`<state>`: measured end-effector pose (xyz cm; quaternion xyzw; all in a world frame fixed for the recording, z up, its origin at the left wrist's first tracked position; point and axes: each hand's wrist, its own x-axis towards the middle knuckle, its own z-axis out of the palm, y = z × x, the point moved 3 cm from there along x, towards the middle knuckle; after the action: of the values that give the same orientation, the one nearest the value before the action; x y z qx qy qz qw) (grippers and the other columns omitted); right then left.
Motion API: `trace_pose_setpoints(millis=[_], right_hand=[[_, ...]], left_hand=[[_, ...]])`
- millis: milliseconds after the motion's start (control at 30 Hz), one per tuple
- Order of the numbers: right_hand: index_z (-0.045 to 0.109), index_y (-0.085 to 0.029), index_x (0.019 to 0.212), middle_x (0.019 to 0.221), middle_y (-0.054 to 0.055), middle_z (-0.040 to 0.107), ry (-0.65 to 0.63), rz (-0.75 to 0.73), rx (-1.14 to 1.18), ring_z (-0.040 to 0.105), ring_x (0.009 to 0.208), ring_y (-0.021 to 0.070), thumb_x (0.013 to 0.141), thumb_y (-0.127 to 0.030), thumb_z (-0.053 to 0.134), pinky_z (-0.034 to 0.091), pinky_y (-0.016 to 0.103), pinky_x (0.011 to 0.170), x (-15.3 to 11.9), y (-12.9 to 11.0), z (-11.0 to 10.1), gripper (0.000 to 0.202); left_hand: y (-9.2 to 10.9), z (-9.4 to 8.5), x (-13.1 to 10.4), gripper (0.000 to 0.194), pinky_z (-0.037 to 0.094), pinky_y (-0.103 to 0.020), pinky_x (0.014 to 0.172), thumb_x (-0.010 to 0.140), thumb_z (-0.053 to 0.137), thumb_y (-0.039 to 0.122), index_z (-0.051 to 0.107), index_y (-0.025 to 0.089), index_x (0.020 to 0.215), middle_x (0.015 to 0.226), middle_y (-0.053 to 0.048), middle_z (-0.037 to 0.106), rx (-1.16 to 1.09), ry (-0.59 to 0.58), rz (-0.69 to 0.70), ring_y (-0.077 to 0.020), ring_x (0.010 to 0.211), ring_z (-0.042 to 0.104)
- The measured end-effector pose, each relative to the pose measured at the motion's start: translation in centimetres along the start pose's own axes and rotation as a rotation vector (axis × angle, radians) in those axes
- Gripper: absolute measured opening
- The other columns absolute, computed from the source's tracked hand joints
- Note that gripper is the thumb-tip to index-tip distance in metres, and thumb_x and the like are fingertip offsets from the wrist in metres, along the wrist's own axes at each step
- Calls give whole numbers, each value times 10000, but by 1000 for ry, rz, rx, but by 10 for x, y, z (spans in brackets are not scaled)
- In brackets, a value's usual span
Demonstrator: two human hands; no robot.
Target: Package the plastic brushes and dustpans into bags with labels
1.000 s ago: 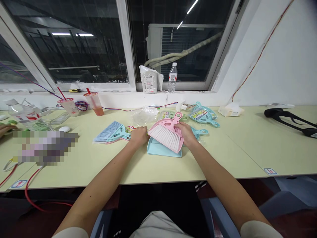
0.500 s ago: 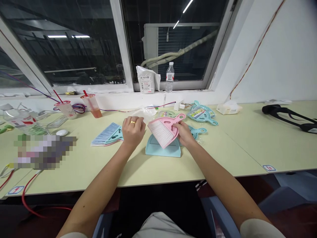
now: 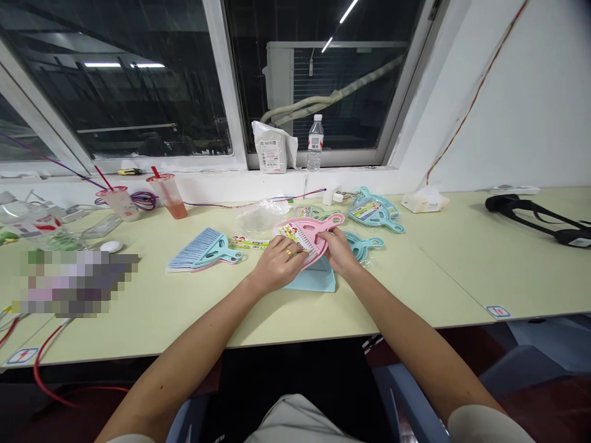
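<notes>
A pink hand brush (image 3: 329, 225) is held over the table, its handle toward the upper right. My right hand (image 3: 342, 251) grips it at the handle's lower side. My left hand (image 3: 281, 261), with a ring on one finger, is closed over the bristle end and hides much of it. Across the bristles shows a colourful printed label (image 3: 292, 231). Below the brush, partly covered, lies a light-blue dustpan (image 3: 316, 281). To the left rests a blue brush (image 3: 203, 251) with a pink edge under it. A printed label strip (image 3: 250, 242) lies beside its handle.
Behind are clear plastic wrapping (image 3: 261, 216) and packaged blue brush-and-dustpan sets (image 3: 376, 211). Drink cups (image 3: 172, 200) stand at the back left. A tissue pack (image 3: 425, 202) and black headgear (image 3: 530, 218) are to the right. A water bottle (image 3: 315, 144) stands on the sill.
My left hand has moved right and down from beside the pink brush onto its bristle end. A printed label now shows on the brush, and the strip on the table is uncovered.
</notes>
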<state>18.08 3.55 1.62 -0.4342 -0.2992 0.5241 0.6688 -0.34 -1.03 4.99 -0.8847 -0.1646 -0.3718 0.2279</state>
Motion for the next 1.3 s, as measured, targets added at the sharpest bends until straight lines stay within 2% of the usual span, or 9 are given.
trace_pose_setpoints(millis=[267, 433, 633, 867, 1000, 1100, 1167, 1233, 1300], right_hand=[[605, -216, 879, 735, -46, 672, 14, 32, 19, 618, 700, 147, 633, -163, 716, 513, 248, 596, -2, -3, -1, 275], [609, -199, 854, 755, -19, 690, -37, 68, 39, 626, 684, 149, 681, -128, 692, 549, 265, 596, 1, 1, -2, 204], [597, -201, 833, 753, -9, 695, -40, 90, 52, 638, 670, 151, 708, -116, 680, 556, 261, 585, 0, 2, -2, 172], [593, -209, 846, 768, -12, 694, -66, 83, 61, 639, 694, 153, 678, -112, 704, 549, 248, 580, -3, 2, 1, 223], [600, -205, 845, 767, -11, 698, -57, 80, 67, 641, 692, 152, 689, -102, 691, 555, 248, 580, -3, 2, 1, 209], [610, -200, 844, 778, -3, 712, -39, 89, 70, 653, 693, 155, 701, -92, 683, 569, 255, 597, -4, 1, 1, 193], [622, -192, 838, 787, 12, 724, -45, 99, 79, 663, 704, 159, 715, -91, 679, 581, 260, 614, -4, -1, 1, 169], [642, -180, 832, 790, 26, 732, -62, 111, 90, 666, 702, 158, 730, -90, 667, 588, 256, 617, -4, -3, 2, 138], [666, -168, 833, 794, 32, 738, -71, 121, 103, 666, 696, 152, 737, -84, 648, 589, 244, 609, -2, -4, 3, 129]], left_hand=[[-1, 1, 0, 136, 459, -415, 802, 950, 554, 178, 669, 219, 1011, 913, -74, 711, -184, 25, -74, -219, 884, 623], [-11, -6, -1, 166, 482, -451, 908, 911, 582, 232, 679, 219, 1044, 1034, -100, 713, -220, 107, -360, -258, 1031, 631], [-21, 5, -6, 286, 421, -481, 1098, 855, 617, 240, 704, 212, 1126, 1292, -96, 684, -210, -59, -567, -288, 1257, 582], [-22, 12, -9, 296, 400, -472, 1137, 843, 647, 262, 726, 220, 1125, 1314, -77, 690, -253, -129, -638, -279, 1266, 592], [-21, 7, -7, 295, 390, -480, 1135, 844, 650, 253, 718, 227, 1130, 1302, -78, 692, -275, -84, -631, -280, 1265, 589], [-25, 1, -7, 281, 377, -482, 1142, 866, 629, 261, 695, 235, 1138, 1316, -88, 667, -285, 45, -670, -282, 1294, 555], [-33, 0, -10, 250, 398, -481, 1121, 877, 608, 268, 670, 228, 1115, 1282, -105, 660, -313, 167, -812, -285, 1273, 558], [-46, 3, -17, 224, 478, -462, 1023, 874, 592, 277, 631, 214, 1086, 1207, -115, 662, -443, 280, -1074, -275, 1156, 620], [-56, 12, -25, 228, 551, -420, 849, 861, 589, 291, 590, 203, 1072, 1126, -112, 665, -727, 330, -1376, -249, 964, 682]])
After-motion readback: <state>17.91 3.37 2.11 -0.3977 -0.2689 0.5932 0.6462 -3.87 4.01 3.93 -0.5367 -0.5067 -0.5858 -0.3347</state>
